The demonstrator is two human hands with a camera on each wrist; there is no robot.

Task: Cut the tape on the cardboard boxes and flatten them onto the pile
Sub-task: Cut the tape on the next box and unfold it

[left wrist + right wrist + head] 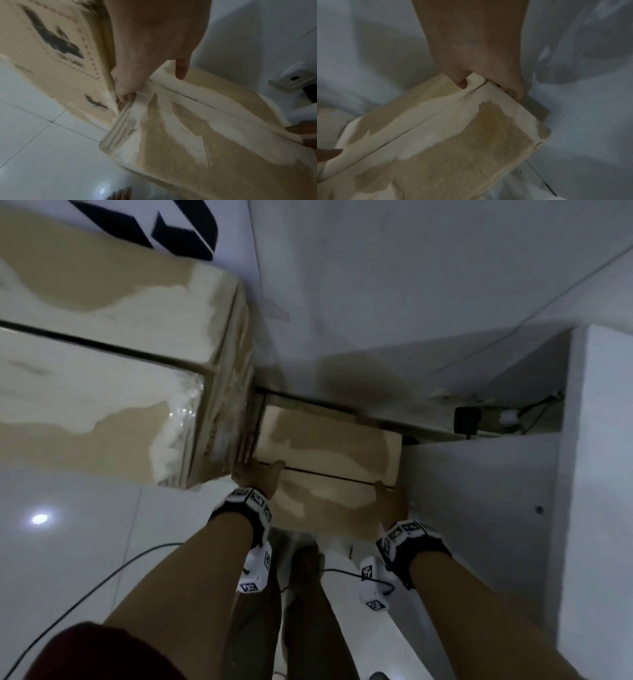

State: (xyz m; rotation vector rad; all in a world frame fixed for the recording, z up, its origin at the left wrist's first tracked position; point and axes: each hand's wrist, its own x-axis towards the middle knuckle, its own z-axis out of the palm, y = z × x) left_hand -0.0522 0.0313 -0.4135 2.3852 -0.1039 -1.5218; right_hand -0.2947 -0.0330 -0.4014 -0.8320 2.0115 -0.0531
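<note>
Box (329, 470), the smaller of two, sits low on the floor (68, 535) in a corner, wedged between a bigger box (113, 392) at its 9 o'clock and a white cabinet (479, 491) at its 3 o'clock, with the wall (411, 285) at 12. Its top flaps meet along a dark seam (329, 474) that runs from 9 to 3 o'clock, and the pale torn patches beside it suggest tape has been stripped from the surface; whether any tape yet bridges the seam cannot be told. Left hand (258, 475) grips the 9 o'clock end: in the left wrist view its fingers (125, 94) curl over the box edge, with one finger stretched across the top toward the seam, and a ribbed pale strip, perhaps a cutter handle or a roll of tape, hangs below them; which it is stays unclear. Right hand (392, 501) holds the 3 o'clock end, thumb pressed on the top beside the seam and fingers (513, 92) hooked down over the corner. Gripping both ends at the seam gives even purchase, likely to pull the box out of the tight corner, where there is no room to fold it flat. Both boxes look unflattened, so most of the work remains.
</note>
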